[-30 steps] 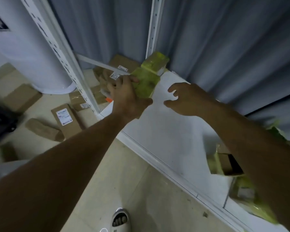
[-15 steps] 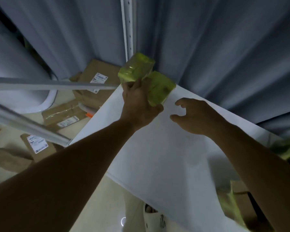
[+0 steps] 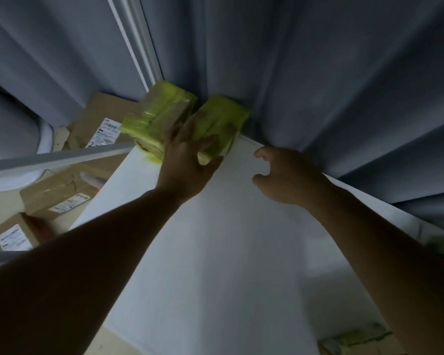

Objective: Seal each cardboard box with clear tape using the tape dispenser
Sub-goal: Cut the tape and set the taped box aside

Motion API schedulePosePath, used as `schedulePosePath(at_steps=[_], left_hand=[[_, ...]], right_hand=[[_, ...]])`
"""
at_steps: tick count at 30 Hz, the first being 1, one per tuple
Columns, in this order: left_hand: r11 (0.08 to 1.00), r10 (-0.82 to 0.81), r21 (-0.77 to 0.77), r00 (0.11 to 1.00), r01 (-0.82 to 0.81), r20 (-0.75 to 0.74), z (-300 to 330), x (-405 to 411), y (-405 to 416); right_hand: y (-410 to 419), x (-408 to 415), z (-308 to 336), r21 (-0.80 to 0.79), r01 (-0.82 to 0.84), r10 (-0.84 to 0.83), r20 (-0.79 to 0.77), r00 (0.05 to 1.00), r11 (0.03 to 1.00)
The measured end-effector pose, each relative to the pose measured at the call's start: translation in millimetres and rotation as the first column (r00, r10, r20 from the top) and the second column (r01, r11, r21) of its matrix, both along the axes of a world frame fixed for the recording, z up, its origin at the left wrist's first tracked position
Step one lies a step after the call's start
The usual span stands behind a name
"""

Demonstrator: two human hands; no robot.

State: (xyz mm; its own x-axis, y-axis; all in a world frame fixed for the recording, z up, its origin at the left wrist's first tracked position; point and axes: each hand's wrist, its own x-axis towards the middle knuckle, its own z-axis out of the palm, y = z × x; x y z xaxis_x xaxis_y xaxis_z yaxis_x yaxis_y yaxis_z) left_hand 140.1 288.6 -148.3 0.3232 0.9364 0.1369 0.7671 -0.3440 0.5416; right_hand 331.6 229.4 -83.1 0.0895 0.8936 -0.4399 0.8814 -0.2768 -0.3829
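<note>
While the right hand hovered loosely curled and empty above the white shelf, the left hand lay with fingers extended against the right yellow-taped box; a second taped box sat just beside it at the curtain.

My left hand has carried the second yellow-taped box farther back on the white shelf; it now sits at the rear edge against the grey curtain, just beside the first yellow-taped box. A second ago my fingers curled round it; now they lie straighter across its near face. My right hand has moved forward with it, hovering loosely curled over the shelf. My view has tipped up, losing the floor and my sandal.
</note>
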Motion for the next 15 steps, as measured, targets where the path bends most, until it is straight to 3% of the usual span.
schedulePosePath(at_steps=[5, 15], left_hand=[[0.999, -0.036, -0.015, 0.970, 0.034, -0.241, -13.5, -11.1, -2.5], [0.982, -0.158, -0.167, 0.843, 0.082, -0.514, 20.7, 5.6, -3.7]], right_hand=[[6.3, 0.6, -4.7, -0.015, -0.022, 0.021, -0.017, 1.000, 1.000], [-8.5, -4.3, 6.1, -0.012, -0.046, 0.046, 0.041, 0.998, 0.999]])
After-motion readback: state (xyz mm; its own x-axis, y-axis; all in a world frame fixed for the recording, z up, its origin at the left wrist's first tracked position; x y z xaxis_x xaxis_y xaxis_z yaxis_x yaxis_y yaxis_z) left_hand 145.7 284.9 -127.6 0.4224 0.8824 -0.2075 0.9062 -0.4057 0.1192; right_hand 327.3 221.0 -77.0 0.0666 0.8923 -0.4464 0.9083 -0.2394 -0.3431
